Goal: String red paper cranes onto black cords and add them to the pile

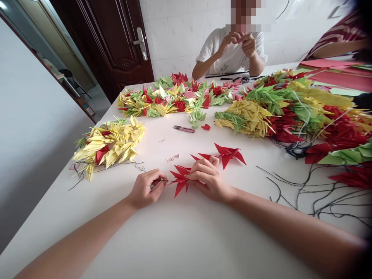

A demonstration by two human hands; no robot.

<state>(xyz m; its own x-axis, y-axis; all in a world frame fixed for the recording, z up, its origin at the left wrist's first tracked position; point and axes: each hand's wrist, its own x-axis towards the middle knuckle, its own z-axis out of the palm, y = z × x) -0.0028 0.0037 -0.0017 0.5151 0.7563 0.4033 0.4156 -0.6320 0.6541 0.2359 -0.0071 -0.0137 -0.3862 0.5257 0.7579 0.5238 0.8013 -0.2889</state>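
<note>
Just in front of me, my left hand [147,189] pinches a thin dark cord [163,180] that runs into a red folded-paper crane [180,179]. My right hand [212,181] has its fingers closed on that crane from the right, hiding part of it. Beyond my right fingers, another red paper crane [229,154] lies in line with the first, wings spread. Two small printed tags [173,158] rest on the table just past my hands.
Pink-handled snips [183,129] lie mid-table near a small red paper piece [205,127]. Yellow cranes [116,143] are heaped at left, mixed-colour cranes [165,99] along the back, more piled right. Loose black cords [316,197] trail at right. A person [232,54] sits opposite, hands raised.
</note>
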